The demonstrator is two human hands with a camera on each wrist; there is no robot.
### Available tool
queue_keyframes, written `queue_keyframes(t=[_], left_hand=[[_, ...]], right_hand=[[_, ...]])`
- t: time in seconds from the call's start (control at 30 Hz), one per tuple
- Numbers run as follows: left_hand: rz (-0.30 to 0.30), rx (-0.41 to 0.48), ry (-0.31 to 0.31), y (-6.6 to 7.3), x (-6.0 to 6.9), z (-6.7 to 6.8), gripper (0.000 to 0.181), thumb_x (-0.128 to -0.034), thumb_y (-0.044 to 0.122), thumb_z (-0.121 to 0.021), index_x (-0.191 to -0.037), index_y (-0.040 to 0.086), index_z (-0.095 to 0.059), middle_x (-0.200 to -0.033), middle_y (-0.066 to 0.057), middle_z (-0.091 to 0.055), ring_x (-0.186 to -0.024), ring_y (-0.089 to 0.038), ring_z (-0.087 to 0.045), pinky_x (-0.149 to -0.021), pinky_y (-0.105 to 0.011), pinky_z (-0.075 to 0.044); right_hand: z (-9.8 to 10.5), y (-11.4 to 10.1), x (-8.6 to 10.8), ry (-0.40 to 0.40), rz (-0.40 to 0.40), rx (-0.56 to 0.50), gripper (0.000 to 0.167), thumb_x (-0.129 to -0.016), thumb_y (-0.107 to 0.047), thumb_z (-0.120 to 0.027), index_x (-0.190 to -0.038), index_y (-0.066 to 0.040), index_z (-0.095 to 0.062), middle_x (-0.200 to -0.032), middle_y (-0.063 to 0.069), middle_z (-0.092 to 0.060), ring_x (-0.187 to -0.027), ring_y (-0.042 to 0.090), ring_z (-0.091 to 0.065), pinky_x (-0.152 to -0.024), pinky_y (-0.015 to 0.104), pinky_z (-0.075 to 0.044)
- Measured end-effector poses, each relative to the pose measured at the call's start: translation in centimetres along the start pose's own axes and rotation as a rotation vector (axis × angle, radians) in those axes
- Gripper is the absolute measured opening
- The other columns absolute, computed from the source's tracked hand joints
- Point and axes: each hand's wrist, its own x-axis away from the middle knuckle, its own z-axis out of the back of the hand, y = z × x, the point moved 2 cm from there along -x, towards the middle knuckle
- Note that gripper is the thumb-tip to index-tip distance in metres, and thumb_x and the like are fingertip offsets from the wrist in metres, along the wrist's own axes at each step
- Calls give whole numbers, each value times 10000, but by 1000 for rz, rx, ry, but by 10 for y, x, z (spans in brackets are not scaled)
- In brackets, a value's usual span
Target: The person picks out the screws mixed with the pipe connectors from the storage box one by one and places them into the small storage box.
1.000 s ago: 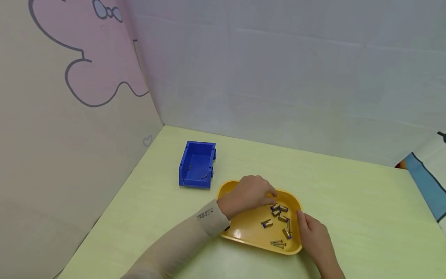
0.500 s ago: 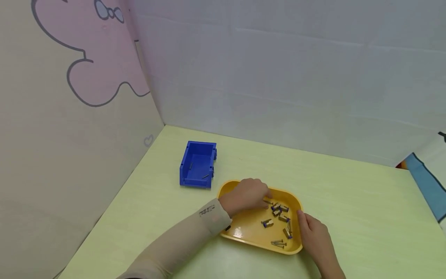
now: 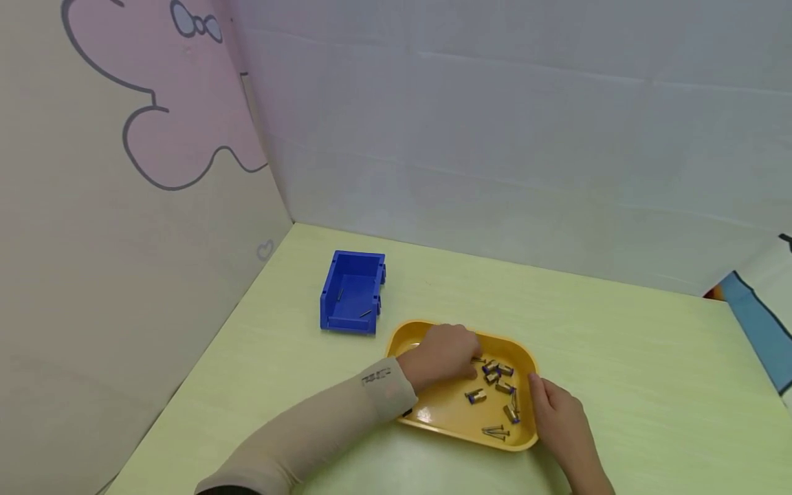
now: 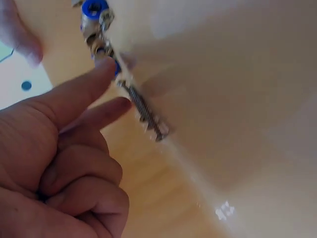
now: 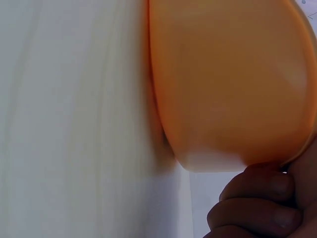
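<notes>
My left hand [image 3: 442,354] is inside the yellow tray [image 3: 439,427], over its back part. In the left wrist view, two fingers of the left hand [image 4: 64,163] reach out, their tips beside a screw [image 4: 141,106], while the others curl; whether anything lies under the curled ones is hidden. Brass fittings with blue ends [image 3: 504,388] and loose screws [image 3: 495,432] lie in the tray's right half. With its thumb at the rim, my right hand [image 3: 566,423] grips the tray's right end; its curled fingers [image 5: 255,201] show against the outside wall in the right wrist view.
A blue bin [image 3: 354,292] holding a couple of small metal pieces stands behind and left of the tray on the pale green table [image 3: 625,344]. Walls with cartoon drawings rise at the left and back.
My left hand has moved slightly left and toward the front of the tray, with its fingers lower among the screws. The right hand keeps its grip on the rim.
</notes>
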Motion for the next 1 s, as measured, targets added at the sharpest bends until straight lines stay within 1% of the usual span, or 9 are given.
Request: queue_keyframes(t=[0.07,0.2,0.37,0.43,0.5,0.57,0.63,0.73,1.0], left_hand=[[7,-17,1,2,0,-1,207,-857,304,-773,-726,214,-642,-628,90,-533,-564,-75,-456,-509,-229,-352],[2,-51,26,3,1,0,270,-869,256,-756,-668,215,-581,-589,89,-475,-543,-74,-417,-497,-224,-343],[-9,-92,50,5,1,0,311,-897,229,-722,-635,208,-557,-572,78,-474,-527,-78,-417,-484,-227,-360],[-10,-120,66,5,-1,-1,335,-928,205,-681,-624,209,-541,-564,79,-467,-517,-76,-421,-477,-230,-374],[-13,-139,83,5,-2,-2,369,-951,171,-639,-605,208,-513,-549,76,-446,-502,-77,-414,-464,-232,-375],[-18,-159,104,5,-3,-4,402,-960,128,-596,-585,208,-474,-536,70,-409,-490,-79,-393,-455,-234,-370],[-20,-166,108,4,-4,-4,407,-962,122,-589,-583,210,-469,-533,70,-401,-485,-79,-389,-451,-234,-367],[-23,-174,103,4,-5,-4,379,-952,120,-593,-598,209,-491,-542,66,-414,-491,-85,-397,-453,-240,-371],[-28,-182,70,6,-6,-3,334,-937,135,-605,-622,204,-516,-557,60,-427,-502,-92,-417,-462,-248,-383]], right_hand=[[0,0,0,-2,-3,2,660,-1081,-470,-256,-1166,47,-657,-710,45,-541,-695,175,-513,-638,330,-421],[0,1,0,0,-7,3,669,-1079,-477,-258,-1189,50,-656,-765,59,-589,-733,185,-538,-666,349,-444],[0,0,1,5,-8,9,677,-1079,-473,-262,-1247,67,-634,-915,128,-653,-818,225,-575,-758,436,-491],[0,0,1,6,-7,10,679,-1080,-470,-263,-1267,76,-622,-978,154,-663,-855,242,-586,-808,484,-498],[0,0,1,6,-5,10,678,-1081,-467,-263,-1272,78,-618,-993,158,-667,-870,247,-591,-832,503,-498],[0,0,1,4,-4,8,682,-1080,-471,-260,-1273,77,-617,-979,154,-668,-865,244,-592,-833,503,-498],[-1,0,1,1,-3,5,684,-1080,-474,-258,-1269,75,-620,-901,126,-657,-818,221,-584,-781,451,-502],[0,0,0,3,-2,6,685,-1078,-481,-256,-1251,64,-633,-797,69,-613,-744,187,-550,-700,374,-467],[0,1,0,-3,-6,-4,694,-1075,-496,-245,-1210,54,-646,-711,39,-550,-702,171,-522,-659,338,-433]])
